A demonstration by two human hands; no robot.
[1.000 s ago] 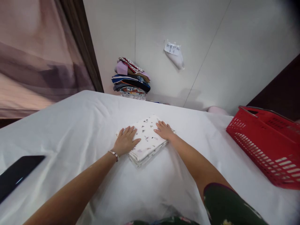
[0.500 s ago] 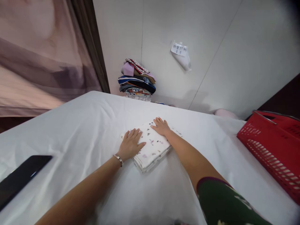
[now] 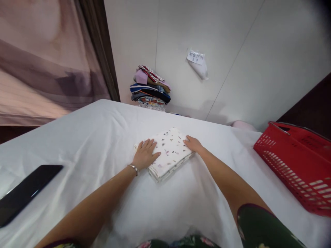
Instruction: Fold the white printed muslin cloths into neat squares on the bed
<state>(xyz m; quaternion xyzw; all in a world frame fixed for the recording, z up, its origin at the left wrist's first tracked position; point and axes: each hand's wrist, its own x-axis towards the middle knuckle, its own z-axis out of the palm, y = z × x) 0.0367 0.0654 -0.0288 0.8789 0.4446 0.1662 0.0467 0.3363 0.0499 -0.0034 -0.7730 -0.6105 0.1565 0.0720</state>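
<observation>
A folded white cloth [image 3: 170, 148] printed with small dark and purplish motifs lies on the white-covered table, several layers showing along its near edge. My left hand [image 3: 146, 153] rests flat on its left side, fingers spread, a metal bracelet at the wrist. At the cloth's right corner is my right hand [image 3: 194, 143], its thumb on the top layer and its other fingers drawn together at the edge, partly hidden.
A red plastic basket [image 3: 292, 155] with a metal handle stands at the right. On the left lies a black phone-like device [image 3: 28, 193]. Beyond the far edge, a stack of folded clothes [image 3: 151, 88] sits against the wall, where a plastic pouch with a handwritten label [image 3: 198, 63] hangs.
My right hand has slid from flat on the cloth's far side to its right corner, uncovering the printed top. My left hand stays on the left side. The view has shifted slightly.
</observation>
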